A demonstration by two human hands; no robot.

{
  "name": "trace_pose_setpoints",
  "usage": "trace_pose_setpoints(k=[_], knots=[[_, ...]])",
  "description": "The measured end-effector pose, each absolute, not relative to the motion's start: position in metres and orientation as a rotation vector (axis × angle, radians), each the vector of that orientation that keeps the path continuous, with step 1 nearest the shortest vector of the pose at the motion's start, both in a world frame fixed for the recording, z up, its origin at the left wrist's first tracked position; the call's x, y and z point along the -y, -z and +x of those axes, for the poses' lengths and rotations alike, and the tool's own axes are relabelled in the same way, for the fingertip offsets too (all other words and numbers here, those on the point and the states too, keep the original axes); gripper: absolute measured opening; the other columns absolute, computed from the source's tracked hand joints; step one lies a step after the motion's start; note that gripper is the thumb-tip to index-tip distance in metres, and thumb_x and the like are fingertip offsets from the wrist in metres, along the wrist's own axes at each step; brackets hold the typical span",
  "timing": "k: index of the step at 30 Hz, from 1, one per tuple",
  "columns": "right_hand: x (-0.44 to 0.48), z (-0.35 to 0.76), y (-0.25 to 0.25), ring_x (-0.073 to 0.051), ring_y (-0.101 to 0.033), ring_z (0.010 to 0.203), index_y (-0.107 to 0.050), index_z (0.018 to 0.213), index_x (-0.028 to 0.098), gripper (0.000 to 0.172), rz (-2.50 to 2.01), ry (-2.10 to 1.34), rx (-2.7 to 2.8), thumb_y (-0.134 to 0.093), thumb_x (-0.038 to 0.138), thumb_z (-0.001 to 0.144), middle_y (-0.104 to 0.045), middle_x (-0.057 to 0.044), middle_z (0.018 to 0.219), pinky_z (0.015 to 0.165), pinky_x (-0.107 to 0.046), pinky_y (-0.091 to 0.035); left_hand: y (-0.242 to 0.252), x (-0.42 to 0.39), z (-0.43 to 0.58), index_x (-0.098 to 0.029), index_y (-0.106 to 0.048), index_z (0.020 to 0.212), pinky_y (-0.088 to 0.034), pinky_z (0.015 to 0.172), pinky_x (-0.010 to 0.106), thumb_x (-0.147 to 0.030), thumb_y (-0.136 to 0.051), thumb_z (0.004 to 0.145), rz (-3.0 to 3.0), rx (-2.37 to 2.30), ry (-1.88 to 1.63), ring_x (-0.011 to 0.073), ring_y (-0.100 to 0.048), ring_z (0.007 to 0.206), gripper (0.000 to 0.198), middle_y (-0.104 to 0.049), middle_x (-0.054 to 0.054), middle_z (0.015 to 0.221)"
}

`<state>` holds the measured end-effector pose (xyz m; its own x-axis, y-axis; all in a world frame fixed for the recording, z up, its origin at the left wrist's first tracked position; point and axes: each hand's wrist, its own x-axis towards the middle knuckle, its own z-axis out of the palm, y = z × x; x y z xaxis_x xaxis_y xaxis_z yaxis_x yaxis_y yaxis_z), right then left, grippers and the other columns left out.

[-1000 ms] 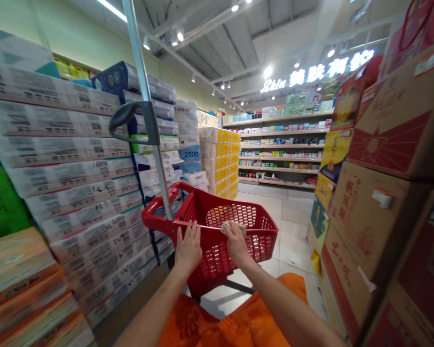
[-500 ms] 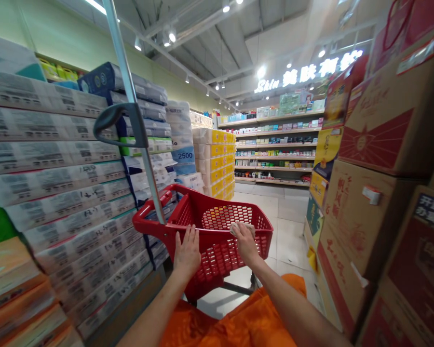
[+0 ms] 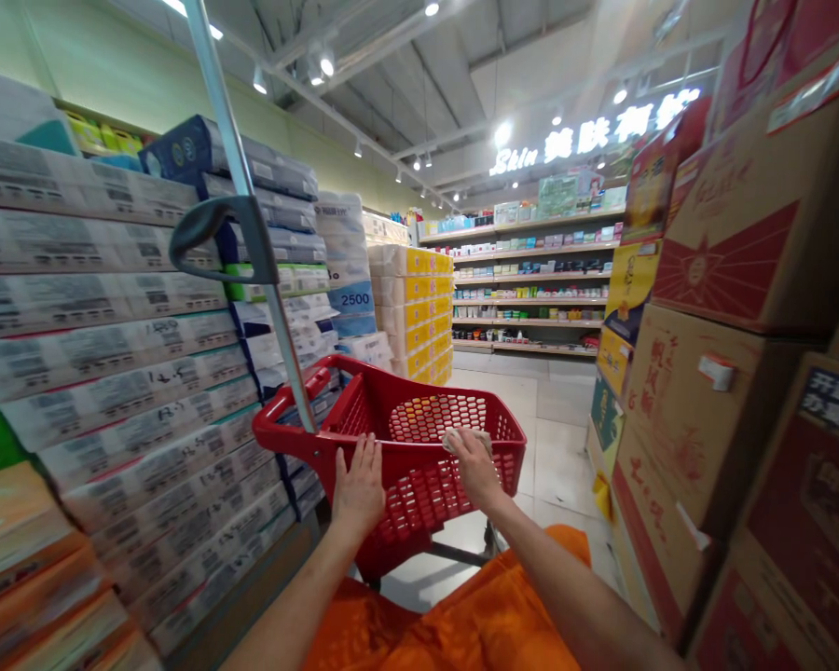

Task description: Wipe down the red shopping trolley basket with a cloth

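A red plastic shopping cart (image 3: 419, 475) stands sideways in front of me, its handle end to the left. My left hand (image 3: 359, 485) lies against the near side of the basket, fingers stretched out over the rim and nothing in them. Farther right, my right hand (image 3: 474, 466) presses a crumpled pale cloth (image 3: 486, 439) onto the same rim, fingers curled over it. Part of the cloth is hidden beneath the fingers. A metal pole (image 3: 241, 177) with a grey looped grip (image 3: 216, 240) rises from the cart's handle end.
Tall stacks of wrapped paper packs (image 3: 146, 373) line the left side, with yellow-and-white packs (image 3: 419, 312) beyond. Cardboard cartons (image 3: 706, 401) are piled high on the right. Shelves (image 3: 531, 280) of small goods cross the far end, past a pale tiled floor (image 3: 549, 447).
The whole view has shifted slightly, with the cart appearing a little farther left. Both hands keep nearly the same places on the rim, and the cloth stays under the right one.
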<state>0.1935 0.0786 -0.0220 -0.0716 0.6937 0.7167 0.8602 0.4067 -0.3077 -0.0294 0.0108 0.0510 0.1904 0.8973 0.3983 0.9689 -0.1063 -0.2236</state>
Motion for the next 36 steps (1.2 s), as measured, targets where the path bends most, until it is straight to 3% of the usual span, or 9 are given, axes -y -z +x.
trace_pose_setpoints(k=[6, 14, 21, 28, 36], knots=[[-0.079, 0.253, 0.024, -0.025, -0.039, 0.118, -0.053, 0.118, 0.015, 0.049, -1.773, 0.226, 1.455, -0.032, 0.002, 0.076, -0.049, -0.012, 0.124, 0.097, -0.043, -0.029, -0.049, -0.012, -0.028, -0.007, -0.028, 0.132, -0.007, 0.106, 0.050, -0.020, -0.039, 0.068, -2.045, 1.766, 0.265, 0.0233, -0.013, 0.133, 0.066, -0.019, 0.011, 0.143], [-0.071, 0.147, 0.019, -0.019, -0.035, 0.122, -0.052, 0.118, 0.023, 0.052, -1.180, 0.326, 1.882, -0.036, 0.001, 0.074, -0.046, -0.004, 0.128, 0.098, -0.038, -0.031, -0.050, -0.010, -0.028, -0.009, -0.029, 0.132, -0.008, 0.106, 0.052, -0.021, -0.038, 0.070, -2.058, 1.762, 0.235, 0.0232, -0.013, 0.133, 0.064, -0.021, 0.010, 0.142], [-0.075, 0.217, 0.025, -0.024, -0.038, 0.119, -0.052, 0.118, 0.016, 0.051, -1.580, 0.270, 1.593, -0.032, 0.003, 0.074, -0.047, -0.011, 0.126, 0.097, -0.043, -0.031, -0.048, -0.009, -0.029, -0.009, -0.027, 0.133, -0.007, 0.106, 0.051, -0.019, -0.038, 0.069, -2.053, 1.761, 0.254, 0.0243, -0.010, 0.133, 0.066, -0.021, 0.011, 0.143], [-0.065, 0.127, 0.005, -0.019, -0.039, 0.117, -0.053, 0.116, 0.020, 0.045, -1.181, 0.343, 1.907, -0.036, 0.004, 0.078, -0.048, -0.007, 0.125, 0.098, -0.035, -0.029, -0.056, -0.009, -0.038, -0.008, -0.029, 0.132, -0.006, 0.106, 0.050, -0.019, -0.036, 0.070, -2.042, 1.757, 0.283, 0.0227, -0.012, 0.133, 0.064, -0.021, 0.010, 0.143], [-0.065, 0.157, 0.008, -0.022, -0.043, 0.112, -0.055, 0.113, 0.015, 0.041, -1.327, 0.323, 1.817, -0.036, 0.008, 0.078, -0.052, -0.012, 0.119, 0.097, -0.039, -0.029, -0.066, -0.006, -0.050, -0.005, -0.027, 0.132, -0.005, 0.106, 0.051, -0.019, -0.036, 0.072, -2.017, 1.833, 0.296, 0.0252, -0.011, 0.132, 0.063, -0.022, 0.013, 0.142]])
